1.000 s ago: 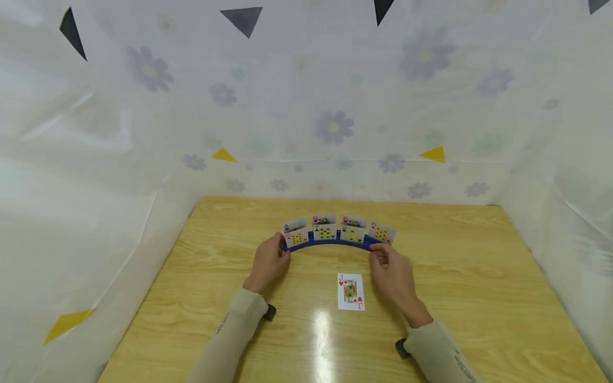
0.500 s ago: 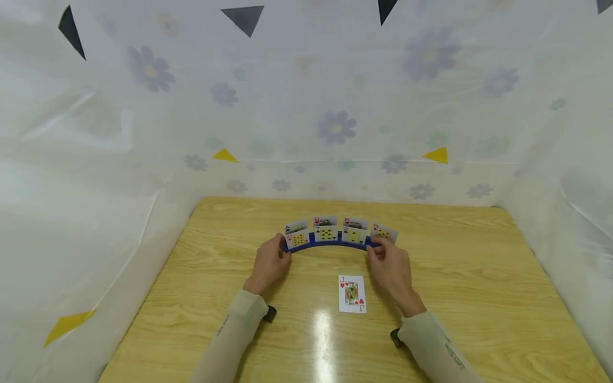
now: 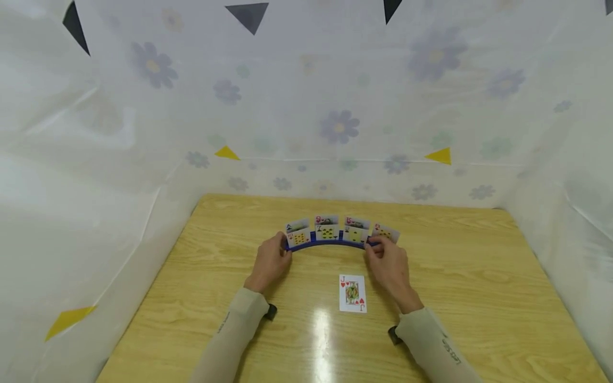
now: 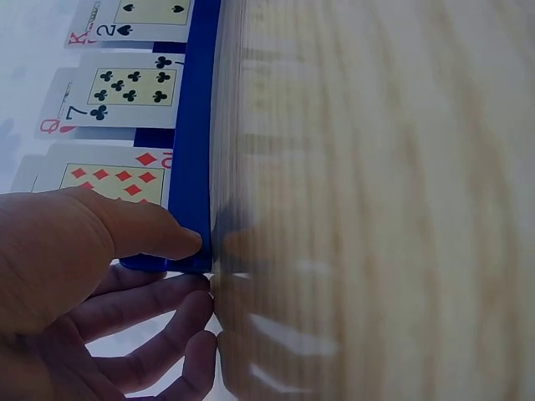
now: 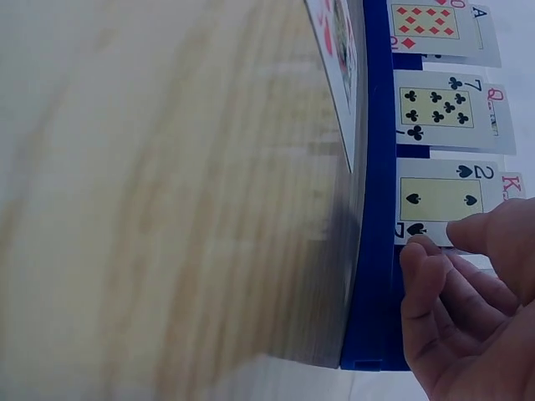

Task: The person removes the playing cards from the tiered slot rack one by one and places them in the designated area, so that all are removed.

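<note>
A curved blue playing-card holder (image 3: 327, 243) stands on the table with several cards upright in two rows. My left hand (image 3: 272, 260) grips its left end, thumb on the front rim beside the ten of diamonds (image 4: 125, 180). At the other side my right hand (image 3: 389, 266) pinches the lower right corner of the two of spades (image 5: 440, 198) in the front row. The seven of clubs (image 5: 435, 109) sits in the middle, with a queen behind it; a king is behind the two. Flat on the table in front lies the jack of hearts (image 3: 352, 293).
The wooden table (image 3: 479, 276) reaches back to a white flowered curtain (image 3: 287, 106) that also hangs at both sides. A further card (image 3: 386, 233) stands at the holder's right end, partly behind the right hand.
My right hand has shifted left from the holder's right end to the edge of the two of spades. The left hand keeps its grip on the holder.
</note>
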`<state>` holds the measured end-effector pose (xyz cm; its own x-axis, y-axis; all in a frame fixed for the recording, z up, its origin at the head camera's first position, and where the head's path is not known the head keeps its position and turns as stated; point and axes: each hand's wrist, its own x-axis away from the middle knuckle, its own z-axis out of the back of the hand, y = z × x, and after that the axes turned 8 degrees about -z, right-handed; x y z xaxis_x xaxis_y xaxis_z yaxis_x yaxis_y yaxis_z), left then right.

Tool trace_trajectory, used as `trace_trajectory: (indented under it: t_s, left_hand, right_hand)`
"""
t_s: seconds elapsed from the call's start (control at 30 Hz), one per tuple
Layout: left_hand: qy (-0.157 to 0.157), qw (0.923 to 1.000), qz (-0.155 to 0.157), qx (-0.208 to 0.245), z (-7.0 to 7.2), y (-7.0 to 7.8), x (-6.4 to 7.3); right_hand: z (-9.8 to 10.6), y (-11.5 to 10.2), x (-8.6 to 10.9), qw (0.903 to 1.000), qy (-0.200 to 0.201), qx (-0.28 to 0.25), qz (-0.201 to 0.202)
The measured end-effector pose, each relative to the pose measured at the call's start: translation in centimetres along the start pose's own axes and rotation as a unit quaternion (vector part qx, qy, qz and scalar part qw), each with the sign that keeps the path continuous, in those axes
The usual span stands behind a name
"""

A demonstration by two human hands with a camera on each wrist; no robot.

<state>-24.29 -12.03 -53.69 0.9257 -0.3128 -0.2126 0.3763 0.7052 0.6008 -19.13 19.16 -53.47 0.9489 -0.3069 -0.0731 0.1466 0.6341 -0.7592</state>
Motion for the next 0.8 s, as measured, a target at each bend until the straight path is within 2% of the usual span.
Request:
trace_trajectory:
  t_s: [0.17,0.2,0.3,0.4,0.43,0.6,0.73,0.77,0.8]
  left_hand:
    - [0.005,0.9999,-0.010,0.008,0.1,-0.1,0.0]
    - [0.010,0.9996,-0.025,0.011,-0.1,-0.5,-0.1]
    - [0.015,0.9992,-0.035,0.012,-0.1,-0.6,-0.3]
    - [0.007,0.9993,-0.034,0.014,-0.1,-0.6,-0.4]
    - [0.001,0.9997,-0.019,0.012,0.1,-0.1,-0.4]
    - [-0.012,0.9999,-0.001,0.006,0.0,-0.2,-0.3]
    - [-0.004,0.9999,-0.009,0.006,0.1,-0.2,-0.1]
    - [0.002,0.9996,-0.026,0.011,-0.3,-1.1,-0.1]
    - [0.005,0.9995,-0.030,0.011,-0.3,-1.1,-0.1]
  right_hand:
    - [0.2,-0.1,-0.4,1.0000,-0.002,-0.003,0.000]
    - [0.2,0.0,-0.5,1.0000,-0.004,-0.003,-0.001]
    - [0.3,0.0,-0.7,1.0000,-0.006,-0.002,-0.001]
    - [0.3,0.1,-0.8,1.0000,-0.007,-0.001,-0.002]
    - [0.2,0.2,-0.8,1.0000,-0.007,-0.001,-0.001]
    - [-0.1,0.2,-0.8,0.9999,-0.007,-0.011,0.007]
    - [-0.3,0.2,-0.9,0.9996,0.000,-0.015,0.023]
    - [-0.3,0.2,-0.9,0.9995,0.002,-0.014,0.029]
    - [-0.3,0.2,-0.9,0.9992,0.005,-0.014,0.037]
